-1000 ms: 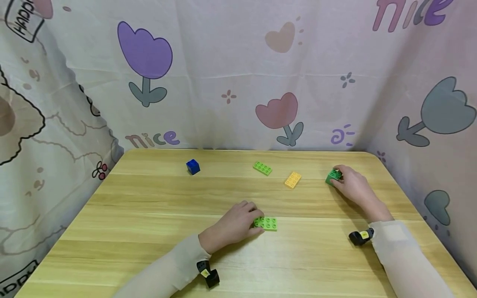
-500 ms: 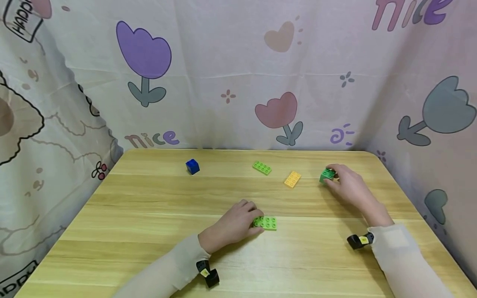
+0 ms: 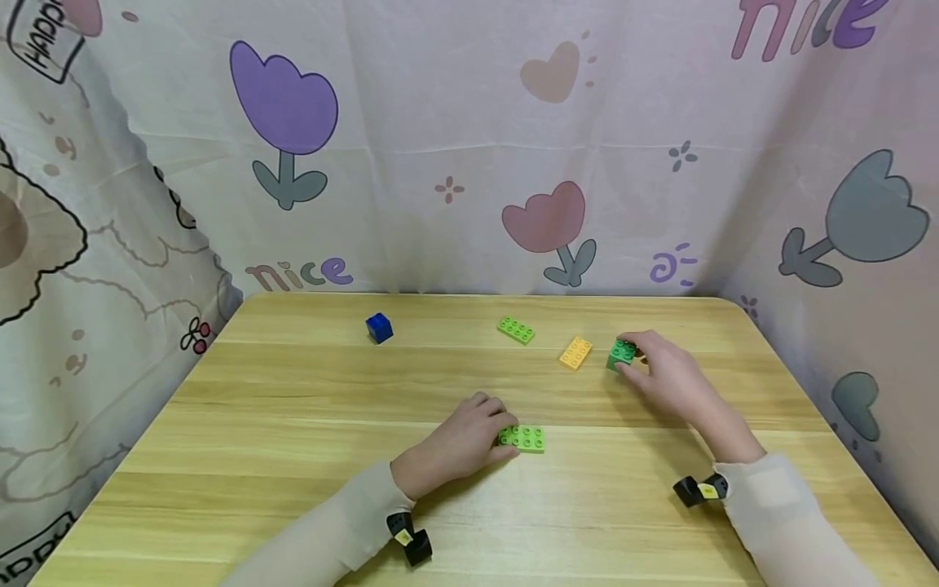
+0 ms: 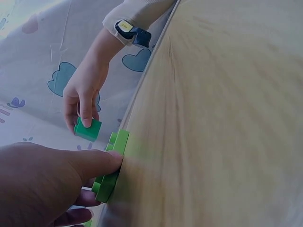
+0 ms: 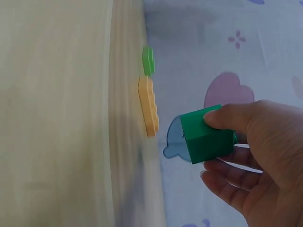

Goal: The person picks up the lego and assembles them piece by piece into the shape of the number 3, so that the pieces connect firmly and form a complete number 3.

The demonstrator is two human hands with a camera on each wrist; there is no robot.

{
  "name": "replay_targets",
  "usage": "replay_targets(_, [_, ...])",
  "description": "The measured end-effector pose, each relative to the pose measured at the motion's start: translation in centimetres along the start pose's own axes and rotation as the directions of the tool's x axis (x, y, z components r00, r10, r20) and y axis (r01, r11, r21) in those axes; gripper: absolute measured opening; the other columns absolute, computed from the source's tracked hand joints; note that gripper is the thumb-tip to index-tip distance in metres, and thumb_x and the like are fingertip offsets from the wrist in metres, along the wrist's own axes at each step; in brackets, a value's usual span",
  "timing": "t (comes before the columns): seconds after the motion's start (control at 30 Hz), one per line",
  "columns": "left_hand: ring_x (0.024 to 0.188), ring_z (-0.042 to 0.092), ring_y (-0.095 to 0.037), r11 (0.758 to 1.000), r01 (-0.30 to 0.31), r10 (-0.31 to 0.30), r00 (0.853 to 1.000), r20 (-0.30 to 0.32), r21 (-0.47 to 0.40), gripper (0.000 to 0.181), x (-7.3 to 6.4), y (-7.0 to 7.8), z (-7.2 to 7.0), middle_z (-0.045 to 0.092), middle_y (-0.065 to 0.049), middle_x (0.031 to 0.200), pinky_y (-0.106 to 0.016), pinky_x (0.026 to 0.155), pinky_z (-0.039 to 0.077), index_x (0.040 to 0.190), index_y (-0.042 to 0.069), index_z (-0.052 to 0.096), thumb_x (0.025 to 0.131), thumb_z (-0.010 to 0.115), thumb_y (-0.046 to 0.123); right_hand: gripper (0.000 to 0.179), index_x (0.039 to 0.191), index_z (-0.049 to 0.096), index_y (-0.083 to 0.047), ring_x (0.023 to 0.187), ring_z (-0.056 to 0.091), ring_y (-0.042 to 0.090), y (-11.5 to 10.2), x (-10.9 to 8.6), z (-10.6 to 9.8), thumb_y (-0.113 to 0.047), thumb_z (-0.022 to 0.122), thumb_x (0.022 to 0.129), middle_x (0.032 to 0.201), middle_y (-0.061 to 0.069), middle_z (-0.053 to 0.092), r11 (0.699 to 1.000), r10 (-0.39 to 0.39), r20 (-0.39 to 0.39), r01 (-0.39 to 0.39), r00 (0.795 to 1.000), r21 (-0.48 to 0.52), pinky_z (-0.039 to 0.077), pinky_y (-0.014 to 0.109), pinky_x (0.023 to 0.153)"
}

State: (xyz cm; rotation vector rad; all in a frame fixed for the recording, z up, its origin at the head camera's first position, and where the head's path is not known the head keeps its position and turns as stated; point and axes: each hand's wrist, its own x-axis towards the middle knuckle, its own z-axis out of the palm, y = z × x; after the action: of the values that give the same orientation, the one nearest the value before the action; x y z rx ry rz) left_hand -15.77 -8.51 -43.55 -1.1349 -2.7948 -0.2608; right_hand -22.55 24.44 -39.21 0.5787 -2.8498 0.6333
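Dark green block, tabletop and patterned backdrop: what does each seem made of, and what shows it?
The dark green block: probably plastic with a smooth satin finish, judging by its even colour and round studs. The tabletop: wood or wood-look laminate with a slight sheen; streaky grain shows. The patterned backdrop: likely matte fabric, given its creases.

Through the head camera I see a cloth [image 3: 411, 98] behind the table [image 3: 293, 481]. Across the far part, left to right, I get a first block [image 3: 379, 328], a second block [image 3: 517, 330], then a third block [image 3: 575, 353] slightly nearer. Right of that, above the table, I have a fourth block [image 3: 619, 355] in the right hand [image 3: 673, 377]. A fifth block [image 3: 530, 439] lies nearest, the left hand [image 3: 460, 447] at its left end.
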Motion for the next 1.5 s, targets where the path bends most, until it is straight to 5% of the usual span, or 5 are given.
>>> replay_targets(0.63, [0.101,0.054,-0.016,1.0,0.003,-0.003,1.0,-0.007,-0.003,0.038,-0.1,0.1,0.0,0.062,0.003,0.106,-0.031,0.089,0.044,0.116,0.016,0.07,0.091,0.067,0.044,0.047,0.13,0.057,-0.004,0.097,0.063,0.028,-4.2,-0.6,1.3,-0.021,0.073,0.09,0.113,0.011,0.063,0.991,-0.136,0.002,0.136,0.991,0.011,0.053,0.045,0.08])
replay_targets(1.13, [0.102,0.055,-0.017,1.0,0.002,-0.002,1.0,0.003,-0.017,0.037,0.1,0.0,-0.2,0.064,0.002,0.107,-0.032,0.091,0.044,0.115,0.015,0.07,0.091,0.067,0.044,0.051,0.127,0.058,-0.003,0.098,0.061,0.025,-6.5,-1.3,2.0,-0.022,0.078,0.084,0.109,0.008,0.061,0.934,-0.346,-0.029,0.341,0.938,-0.11,0.05,0.045,0.087])
replay_targets(1.5, [0.103,0.056,-0.017,1.0,-0.003,0.003,1.0,0.007,-0.011,0.037,0.2,0.0,-0.2,0.064,0.002,0.107,-0.032,0.093,0.044,0.115,0.015,0.071,0.092,0.067,0.044,0.049,0.125,0.059,-0.004,0.107,0.059,0.03,-7.5,-1.8,3.0,-0.029,0.076,0.086,0.115,0.01,0.062,0.895,-0.423,-0.031,0.412,0.906,-0.171,0.046,0.049,0.094])
